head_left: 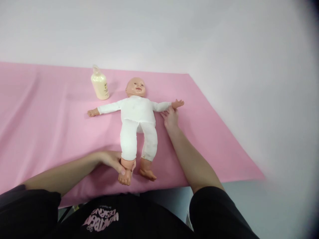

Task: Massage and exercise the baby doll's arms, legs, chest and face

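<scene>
Doll [138, 109] lies mid-frame in the head view, left hand [112, 161] wrapped around its ankle [128, 163] at lower centre, right hand [170, 119] touching its sleeve [161, 106], grip unclear. Uneven pulling could twist it; a loose hold could slip.

Indoors, seemingly a baby-care practice space, exact kind unclear, baby doll [138, 108] on a pink-covered table [211, 132], pump bottle [101, 87] near the doll, plain white wall [159, 33] behind

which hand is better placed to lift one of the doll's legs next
Probably the left hand: it grips an ankle of the doll, while the right hand is farther up, near a sleeve cuff.
</scene>
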Tool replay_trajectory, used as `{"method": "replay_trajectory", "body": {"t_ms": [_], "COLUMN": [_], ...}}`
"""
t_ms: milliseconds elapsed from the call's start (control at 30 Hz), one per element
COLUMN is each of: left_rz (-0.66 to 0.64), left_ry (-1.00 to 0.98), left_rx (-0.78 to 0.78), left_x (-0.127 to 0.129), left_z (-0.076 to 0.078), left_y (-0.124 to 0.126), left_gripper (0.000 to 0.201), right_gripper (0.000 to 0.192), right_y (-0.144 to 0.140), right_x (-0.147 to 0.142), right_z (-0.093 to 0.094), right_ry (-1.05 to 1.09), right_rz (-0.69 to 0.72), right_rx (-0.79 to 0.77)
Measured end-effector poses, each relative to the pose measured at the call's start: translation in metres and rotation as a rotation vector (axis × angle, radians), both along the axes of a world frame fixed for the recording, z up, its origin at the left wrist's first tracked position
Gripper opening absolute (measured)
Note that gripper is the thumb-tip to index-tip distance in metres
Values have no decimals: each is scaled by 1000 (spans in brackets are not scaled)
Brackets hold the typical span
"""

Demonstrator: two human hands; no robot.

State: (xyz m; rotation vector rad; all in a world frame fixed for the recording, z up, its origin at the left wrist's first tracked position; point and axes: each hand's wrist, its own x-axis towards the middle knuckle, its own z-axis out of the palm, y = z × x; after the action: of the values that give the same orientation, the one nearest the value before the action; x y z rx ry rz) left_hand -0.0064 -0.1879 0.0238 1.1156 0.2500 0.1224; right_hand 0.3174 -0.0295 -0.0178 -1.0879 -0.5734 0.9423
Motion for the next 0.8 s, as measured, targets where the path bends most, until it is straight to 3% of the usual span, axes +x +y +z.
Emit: {"method": "replay_trajectory", "body": {"t_ms": [100,200,333,467,600,800], "left_rz": [-138,-110,-4,138,324,481], "left_ry": [-35,-210,-387,-409,-285,-221], "left_rx": [-44,-140,-319,-423,-421,-429], "left_x": [1,2,-2,-5,0,9], "left_z": [-1,-1,-12,-20,-7,10], "left_y": [3,7,14,17,14,12], "left_gripper": [51,52,59,63,62,61], "right_gripper": [43,54,61,57,43,27], "right_y": [-3,-9,-17,-29,-39,-42], "right_x": [-3,-8,-17,-32,-42,-43], "right_z": [2,6,12,15,20,25], "right_ry": [-55,-184,-433,-659,-907,-1203], "right_rz": [-4,12,40,179,309,350], "right_rx": [29,129,326,435,569,673]}}
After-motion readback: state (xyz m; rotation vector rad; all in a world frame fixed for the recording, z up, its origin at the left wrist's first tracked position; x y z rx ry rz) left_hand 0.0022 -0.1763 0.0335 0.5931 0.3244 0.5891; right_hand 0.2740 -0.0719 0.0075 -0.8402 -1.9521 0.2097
